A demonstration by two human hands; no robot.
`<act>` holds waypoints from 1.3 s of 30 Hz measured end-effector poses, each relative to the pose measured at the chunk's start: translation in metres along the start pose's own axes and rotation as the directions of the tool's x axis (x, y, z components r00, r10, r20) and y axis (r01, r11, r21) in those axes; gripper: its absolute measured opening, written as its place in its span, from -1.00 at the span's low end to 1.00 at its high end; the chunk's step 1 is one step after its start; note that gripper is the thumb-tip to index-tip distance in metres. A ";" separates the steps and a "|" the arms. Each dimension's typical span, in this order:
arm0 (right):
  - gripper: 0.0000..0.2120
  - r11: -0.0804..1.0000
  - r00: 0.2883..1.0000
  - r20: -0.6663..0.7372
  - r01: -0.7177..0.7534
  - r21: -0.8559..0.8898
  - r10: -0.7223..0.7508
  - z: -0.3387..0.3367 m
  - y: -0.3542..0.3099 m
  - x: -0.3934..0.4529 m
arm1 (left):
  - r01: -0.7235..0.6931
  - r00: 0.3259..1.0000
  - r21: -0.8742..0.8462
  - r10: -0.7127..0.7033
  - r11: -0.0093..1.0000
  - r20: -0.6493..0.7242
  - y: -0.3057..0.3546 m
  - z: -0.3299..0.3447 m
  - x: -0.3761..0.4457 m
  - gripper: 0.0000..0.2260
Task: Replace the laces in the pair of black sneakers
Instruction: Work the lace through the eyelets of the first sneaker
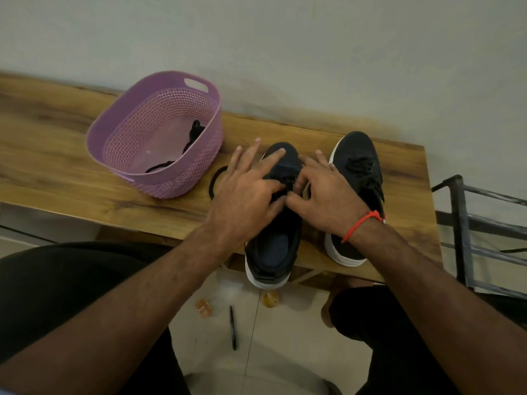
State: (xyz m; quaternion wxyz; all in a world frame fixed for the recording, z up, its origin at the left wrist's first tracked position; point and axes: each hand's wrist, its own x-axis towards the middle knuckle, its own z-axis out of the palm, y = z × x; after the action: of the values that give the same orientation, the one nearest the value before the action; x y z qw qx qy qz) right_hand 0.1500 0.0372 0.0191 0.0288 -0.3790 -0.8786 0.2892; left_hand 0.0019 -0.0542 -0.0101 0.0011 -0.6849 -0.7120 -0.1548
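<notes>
1. A black pen [233, 327] lies on the tiled floor [273, 332] nearest the person, below the desk [71, 155] edge.
2. The near sneaker [275, 246] stands at the front of the desk, its white-soled heel overhanging the edge and its opening facing up.
3. Both hands lie over that sneaker's lacing area. The left hand [246, 192] rests on its left side with fingers spread toward the toe; the right hand [325, 195], a red thread [362, 223] at its wrist, curls its fingers in at the middle. Whether either pinches a lace cannot be told.
4. The second sneaker [358, 178] stands just right of the right hand, black mesh, white sole, black laces threaded.
5. A loop of black lace [214, 182] lies on the desk left of the left hand.
6. Farther left, a purple perforated basket [159, 178] holds more black laces [194, 135].
</notes>
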 end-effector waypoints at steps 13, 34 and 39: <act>-0.89 0.999 0.999 -0.025 -0.021 0.029 0.022 -0.001 -0.002 0.005 | 0.251 0.928 -0.250 -0.306 0.935 -0.214 -0.042 -0.021 0.010 -0.85; -0.89 0.999 0.999 -0.025 -0.029 0.039 0.030 -0.002 -0.002 0.004 | 0.426 0.782 -0.585 -0.606 0.690 -0.146 -0.044 -0.025 0.015 -0.79; -0.88 0.999 0.999 -0.043 -0.010 0.033 0.011 0.001 -0.001 0.004 | 0.122 0.992 -0.272 -0.125 0.955 0.005 -0.014 -0.007 0.010 -0.56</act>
State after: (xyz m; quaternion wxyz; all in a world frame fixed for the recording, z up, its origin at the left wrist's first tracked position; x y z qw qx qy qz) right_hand 0.1461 0.0394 0.0182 0.0524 -0.3891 -0.8709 0.2955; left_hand -0.0134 -0.0459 -0.0044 -0.0981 -0.6317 -0.7254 -0.2550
